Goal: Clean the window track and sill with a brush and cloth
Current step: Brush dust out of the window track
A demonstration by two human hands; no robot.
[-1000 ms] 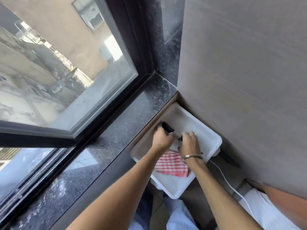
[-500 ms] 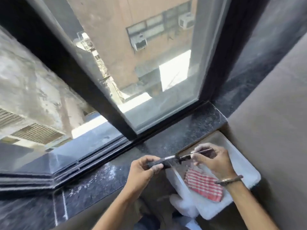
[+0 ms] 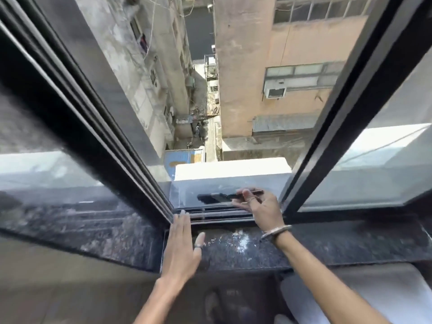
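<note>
The right hand [image 3: 259, 208] pinches the brush [image 3: 219, 197] by its thin far-right handle; it looks light and stiff. The left hand [image 3: 181, 249] lies flat, empty, on the sill [image 3: 233, 251].

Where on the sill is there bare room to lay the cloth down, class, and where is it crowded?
The dark stone sill is bare right of the right hand, and also left of the left hand. Between the hands lie white specks. The track is crowded: the left fingertips touch it and the brush hovers above.
</note>
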